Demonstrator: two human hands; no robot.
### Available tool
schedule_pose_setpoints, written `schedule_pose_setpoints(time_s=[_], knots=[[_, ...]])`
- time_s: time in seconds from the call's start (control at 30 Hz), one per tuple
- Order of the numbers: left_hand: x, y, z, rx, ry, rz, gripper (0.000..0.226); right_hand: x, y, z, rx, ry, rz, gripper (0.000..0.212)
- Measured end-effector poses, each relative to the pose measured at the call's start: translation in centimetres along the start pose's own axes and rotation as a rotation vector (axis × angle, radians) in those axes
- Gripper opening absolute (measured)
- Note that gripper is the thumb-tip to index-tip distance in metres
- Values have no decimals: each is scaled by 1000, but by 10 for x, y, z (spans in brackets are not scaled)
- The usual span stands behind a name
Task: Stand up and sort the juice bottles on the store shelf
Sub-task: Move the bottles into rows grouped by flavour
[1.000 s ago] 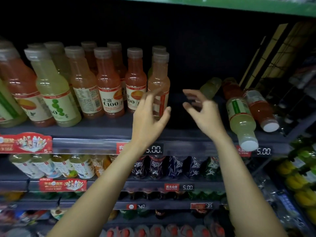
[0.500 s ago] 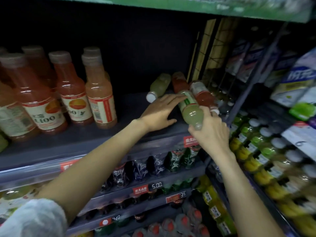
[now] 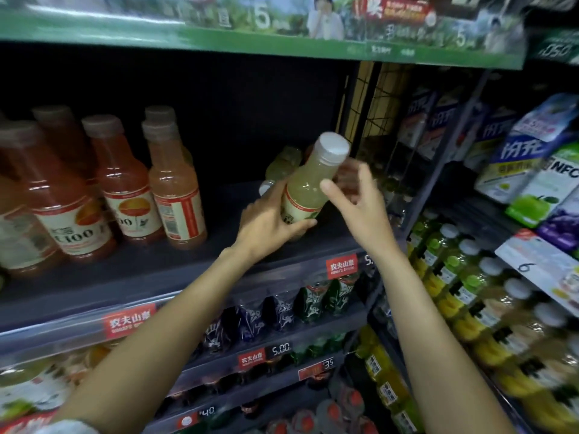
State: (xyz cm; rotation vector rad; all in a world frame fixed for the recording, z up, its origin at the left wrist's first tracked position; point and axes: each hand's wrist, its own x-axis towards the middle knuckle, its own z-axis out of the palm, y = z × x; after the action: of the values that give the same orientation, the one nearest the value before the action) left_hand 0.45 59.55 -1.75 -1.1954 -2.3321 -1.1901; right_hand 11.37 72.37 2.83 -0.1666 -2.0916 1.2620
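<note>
Now left hand (image 3: 269, 225) holds pale bottle (image 3: 308, 186) upright; right hand (image 3: 360, 202) let go.

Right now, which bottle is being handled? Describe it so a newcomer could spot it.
On the dark shelf, right of the upright orange bottles, the left hand grips a pale yellow-green bottle. It alone is tilted, white cap up.

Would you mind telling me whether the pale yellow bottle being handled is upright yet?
Not yet: the pale yellow bottle is tilted, its white cap up and leaning right, gripped low by the left hand.
</note>
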Motion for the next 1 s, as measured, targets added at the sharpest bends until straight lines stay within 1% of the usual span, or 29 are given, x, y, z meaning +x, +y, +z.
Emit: schedule_pose_setpoints(time_s=[0.1, 0.17, 0.23, 0.3, 0.37, 0.43, 0.5, 0.6, 0.67, 0.8, 0.9, 1.0], knots=[[-21, -5, -33, -34, 89, -60, 91, -11, 4, 23, 84, -223, 37, 34], [-37, -10, -56, -94, 123, -105, 90, -20, -2, 47, 134, -354, 54, 40], [-50, -19, -72, -110, 138, -156, 86, -26, -9, 68, 198, -413, 61, 44], [-63, -32, -92, -68, 160, -248, 91, -29, -16, 92, 222, -453, 67, 48], [-74, -43, -109, -48, 184, -308, 94, -33, -21, 113, 186, -495, 57, 54], [-85, -52, -125, -58, 230, -312, 94, -39, -27, 135, 128, -528, 37, 61], [-94, -62, -139, -33, 262, -308, 96, -44, -34, 155, 5, -542, -12, 68], [-105, -75, -152, 130, 288, -328, 96, -50, -43, 178, -316, -524, -112, 78], [-111, -80, -154, 179, 298, -342, 92, -53, -48, 189, -400, -489, -158, 79], [-119, -86, -157, 96, 340, -324, 87, -57, -47, 204, -426, -443, -193, 77], [-121, -85, -158, 143, 411, -349, 84, -62, -44, 208, -360, -435, -184, 75], [-123, -79, -156, 134, 461, -379, 84, -62, -41, 209, -283, -460, -181, 71]])
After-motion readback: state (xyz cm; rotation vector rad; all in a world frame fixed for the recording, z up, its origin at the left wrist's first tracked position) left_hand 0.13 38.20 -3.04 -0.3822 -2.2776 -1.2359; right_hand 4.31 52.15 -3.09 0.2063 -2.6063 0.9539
